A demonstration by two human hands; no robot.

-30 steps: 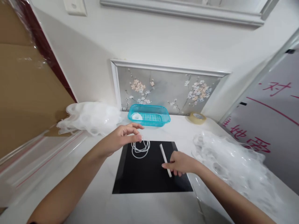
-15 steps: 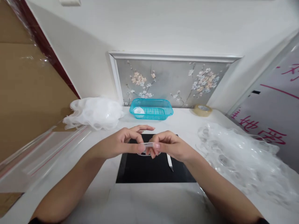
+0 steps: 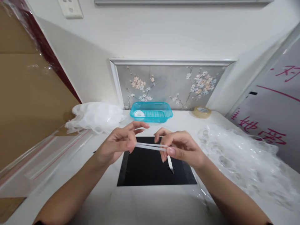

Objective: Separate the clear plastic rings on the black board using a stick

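Between my hands a translucent white band (image 3: pixel 150 145) is pulled out into two nearly parallel strands. My left hand (image 3: pixel 118 142) pinches its left end between thumb and index finger, the other fingers raised. At the other end, my right hand (image 3: pixel 184 147) grips the band with thumb and curled fingers. Both hands hover over a black mat (image 3: pixel 150 175). A white craft knife with a pointed tip (image 3: pixel 170 164) lies on the mat below my right hand, its upper part hidden by the fingers.
A turquoise basket (image 3: pixel 167 117) holding a white roll (image 3: pixel 139 113) stands against the wall. Right of it is a tape roll (image 3: pixel 202 112). Translucent ringed pieces (image 3: pixel 243 165) heap at right; a bulging white bundle (image 3: pixel 98 117) and clear zip bags (image 3: pixel 49 156) lie left.
My hands have moved apart, and the band between them went from a short, small loop to a long stretched one. The camera view has tilted slightly upward.
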